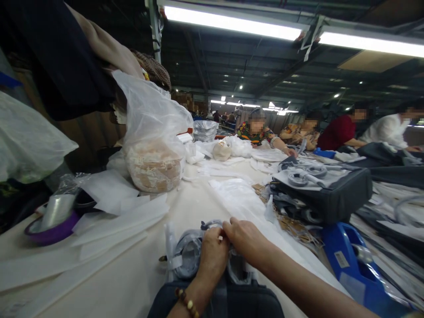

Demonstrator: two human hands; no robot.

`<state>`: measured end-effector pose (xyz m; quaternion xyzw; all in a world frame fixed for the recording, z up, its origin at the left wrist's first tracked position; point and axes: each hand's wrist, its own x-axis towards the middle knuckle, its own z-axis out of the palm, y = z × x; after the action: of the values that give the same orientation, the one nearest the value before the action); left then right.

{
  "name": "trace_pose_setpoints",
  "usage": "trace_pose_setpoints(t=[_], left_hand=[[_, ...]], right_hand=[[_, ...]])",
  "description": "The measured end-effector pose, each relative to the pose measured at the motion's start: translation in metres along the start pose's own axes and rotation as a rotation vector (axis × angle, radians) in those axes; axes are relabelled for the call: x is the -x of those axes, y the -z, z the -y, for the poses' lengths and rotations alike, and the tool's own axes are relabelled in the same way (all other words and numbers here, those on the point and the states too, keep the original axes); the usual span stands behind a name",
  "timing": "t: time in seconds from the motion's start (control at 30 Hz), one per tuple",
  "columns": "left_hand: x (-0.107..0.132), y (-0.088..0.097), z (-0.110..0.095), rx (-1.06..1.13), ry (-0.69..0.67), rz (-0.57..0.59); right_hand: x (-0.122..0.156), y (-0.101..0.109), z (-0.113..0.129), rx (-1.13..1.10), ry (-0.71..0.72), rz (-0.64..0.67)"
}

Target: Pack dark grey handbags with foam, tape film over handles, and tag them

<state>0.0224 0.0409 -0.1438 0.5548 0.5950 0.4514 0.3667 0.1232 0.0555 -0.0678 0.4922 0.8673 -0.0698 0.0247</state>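
I'd go gently, left hand (pixel 213 254) and right hand (pixel 247 239) together by the wrapped loops (pixel 181 248) beyond the dark bag (pixel 253 302), though whether either grip is clenched I can't tell.

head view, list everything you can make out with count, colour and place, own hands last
table: 1, cream, centre
near bag: 1, dark, bottom centre
wrapped coils: at least 2, grey, by the hands
large plastic bag: 1, clear with brown contents, left of centre
pale plastic: 1, whitish, left edge
loose sheets: several, white, left
purple ring: 1, purple, left
clear roll: 1, clear, at the purple ring
tape dispenser: 1, blue, lower right
far bag: 1, dark grey, right
hanging cloth: several, dark and beige, upper left
co-workers: 4 nearby, mixed clothing, far side and right
large lights: 2, white, overhead
bracelet: 1, brown and yellow, left wrist
left hand: 1, bare, bottom centre
right hand: 1, bare, touching left
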Motion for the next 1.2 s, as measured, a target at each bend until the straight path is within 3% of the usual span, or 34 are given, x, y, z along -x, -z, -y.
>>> trace_pose_setpoints(t=[0.23, 0.4, 0.73, 0.9, 0.97, 1.07, 1.2], left_hand=[[0.007, 0.001, 0.0, 0.287, 0.004, -0.054], [0.016, 0.001, 0.004, 0.342, 0.027, -0.082], [0.04, -0.015, 0.012, 0.249, -0.063, -0.154], [0.039, -0.034, 0.018, 0.171, -0.113, -0.106], [0.04, -0.04, 0.023, 0.073, -0.224, -0.132], [0.047, -0.044, 0.028, -0.237, -0.53, -0.218], [0.056, -0.028, 0.022, -0.65, -0.827, -0.253]], right_hand=[[-0.001, -0.01, -0.031, -0.695, -0.352, -0.07], [0.005, -0.033, -0.03, -1.162, -0.448, -0.108], [-0.003, -0.068, -0.018, -1.479, -0.516, -0.416], [-0.009, -0.076, -0.016, -1.593, -0.533, -0.437], [-0.009, -0.076, -0.016, -1.634, -0.525, -0.418], [-0.006, -0.074, -0.017, -1.669, -0.481, -0.396], [0.002, -0.068, -0.018, -1.666, -0.398, -0.362]])
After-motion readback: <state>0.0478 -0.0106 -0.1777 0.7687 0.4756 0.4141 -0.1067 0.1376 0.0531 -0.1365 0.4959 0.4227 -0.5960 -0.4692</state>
